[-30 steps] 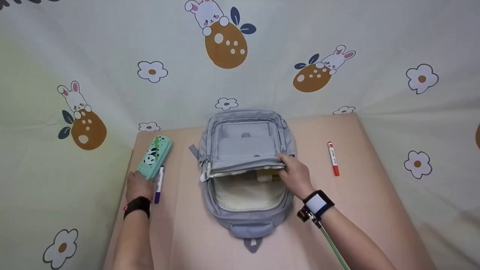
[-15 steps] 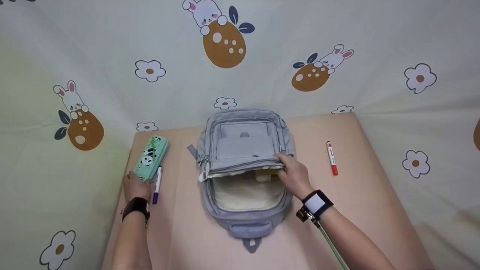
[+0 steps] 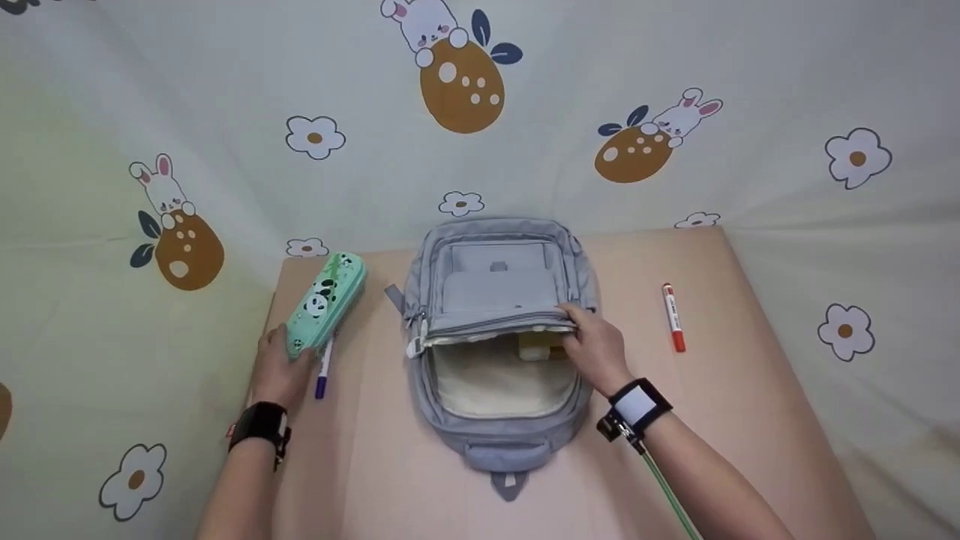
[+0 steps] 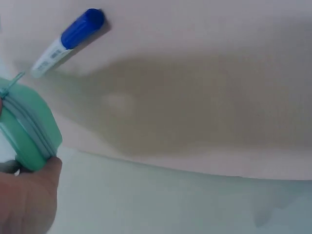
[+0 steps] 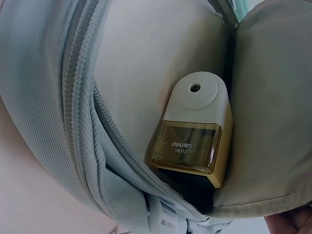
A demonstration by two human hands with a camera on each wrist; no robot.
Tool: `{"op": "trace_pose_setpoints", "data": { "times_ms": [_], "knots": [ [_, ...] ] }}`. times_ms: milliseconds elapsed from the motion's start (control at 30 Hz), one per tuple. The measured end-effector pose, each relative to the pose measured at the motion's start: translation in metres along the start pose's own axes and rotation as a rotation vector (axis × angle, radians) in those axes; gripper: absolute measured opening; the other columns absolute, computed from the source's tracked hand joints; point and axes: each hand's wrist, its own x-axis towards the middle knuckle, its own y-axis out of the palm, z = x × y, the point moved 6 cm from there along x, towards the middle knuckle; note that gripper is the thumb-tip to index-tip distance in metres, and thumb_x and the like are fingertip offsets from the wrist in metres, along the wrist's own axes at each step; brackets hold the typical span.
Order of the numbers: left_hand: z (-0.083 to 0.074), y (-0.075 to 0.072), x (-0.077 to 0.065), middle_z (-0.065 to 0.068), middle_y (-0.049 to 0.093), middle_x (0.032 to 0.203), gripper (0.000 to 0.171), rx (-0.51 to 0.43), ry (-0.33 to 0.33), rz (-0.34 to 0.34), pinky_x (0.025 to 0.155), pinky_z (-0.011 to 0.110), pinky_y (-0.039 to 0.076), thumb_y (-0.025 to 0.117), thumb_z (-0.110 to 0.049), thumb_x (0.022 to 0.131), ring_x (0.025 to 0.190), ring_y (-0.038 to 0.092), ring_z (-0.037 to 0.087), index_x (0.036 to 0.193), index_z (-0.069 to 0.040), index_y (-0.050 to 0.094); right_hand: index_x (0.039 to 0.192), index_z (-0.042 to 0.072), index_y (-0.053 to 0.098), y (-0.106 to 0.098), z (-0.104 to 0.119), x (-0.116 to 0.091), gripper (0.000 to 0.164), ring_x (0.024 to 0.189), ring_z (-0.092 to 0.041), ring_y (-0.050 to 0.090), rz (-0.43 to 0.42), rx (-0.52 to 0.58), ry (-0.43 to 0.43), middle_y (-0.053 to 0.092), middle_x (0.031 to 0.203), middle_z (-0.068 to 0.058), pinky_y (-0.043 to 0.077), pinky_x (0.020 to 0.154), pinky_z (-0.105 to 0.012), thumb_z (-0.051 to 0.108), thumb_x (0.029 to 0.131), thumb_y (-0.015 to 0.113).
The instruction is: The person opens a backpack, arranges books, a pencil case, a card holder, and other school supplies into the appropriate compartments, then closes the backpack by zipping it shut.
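Note:
My left hand (image 3: 283,367) grips the near end of a mint-green panda pencil case (image 3: 324,304), which is tilted and raised off the table. In the left wrist view, thumb and fingers clasp the zipped side of the case (image 4: 34,126). Below it lies a marker with a dark blue-purple cap (image 3: 322,371). My right hand (image 3: 598,349) pinches the edge of the opening of a grey backpack (image 3: 495,277), holding its flap up. Inside the bag, in the right wrist view, sits a white and yellow pencil sharpener (image 5: 197,126).
A red-capped marker (image 3: 673,319) lies right of the backpack on the pinkish table (image 3: 735,420). A patterned cloth (image 3: 525,172) hangs behind and around the table. A green cable (image 3: 664,484) runs from the right wrist camera.
My left hand has lifted the pencil case from the table and moved it slightly up and right. The right hand still holds the flap in the same place.

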Motion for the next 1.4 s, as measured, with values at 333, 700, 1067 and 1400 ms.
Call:
{"op": "trace_pose_setpoints", "data": {
  "times_ms": [333, 700, 1067, 1400],
  "knots": [
    [-0.008, 0.007, -0.043, 0.028, 0.025, 0.159, 0.079, 0.078, 0.228, 0.195, 0.117, 0.060, 0.024, 0.071, -0.022, 0.098, 0.148, 0.025, 0.046, 0.159, 0.002, 0.026, 0.123, 0.012, 0.070, -0.003, -0.002, 0.002, 0.030, 0.097, -0.031, 0.072, -0.030, -0.002, 0.001, 0.075, 0.115, -0.010, 0.057, 0.081, -0.048, 0.006, 0.093, 0.067],
    [-0.024, 0.011, -0.084, 0.018, 0.032, 0.159, 0.075, 0.061, 0.240, 0.304, 0.115, 0.057, 0.031, 0.074, -0.020, 0.095, 0.146, 0.033, 0.038, 0.158, -0.005, 0.035, 0.123, 0.010, 0.071, -0.007, 0.002, 0.006, 0.037, 0.092, -0.035, 0.072, -0.077, -0.014, -0.003, 0.075, 0.113, -0.012, 0.055, 0.076, -0.051, 0.002, 0.087, 0.068],
    [-0.097, 0.044, -0.125, 0.017, 0.042, 0.155, 0.075, 0.168, 0.338, 0.259, 0.110, 0.055, 0.040, 0.077, -0.026, 0.092, 0.141, 0.044, 0.036, 0.155, -0.005, 0.041, 0.122, 0.011, 0.071, -0.007, 0.004, 0.007, 0.037, 0.091, -0.036, 0.072, -0.077, -0.012, 0.003, 0.074, 0.113, -0.013, 0.055, 0.076, -0.052, 0.002, 0.086, 0.068],
    [-0.151, 0.102, -0.139, 0.023, 0.050, 0.143, 0.077, 0.255, 0.355, 0.144, 0.099, 0.048, 0.050, 0.077, -0.032, 0.091, 0.126, 0.055, 0.032, 0.149, 0.007, 0.044, 0.122, 0.009, 0.071, -0.009, 0.008, 0.009, 0.037, 0.091, -0.036, 0.072, -0.092, -0.019, -0.012, 0.074, 0.114, -0.014, 0.055, 0.076, -0.053, 0.002, 0.086, 0.068]
  ]
}}
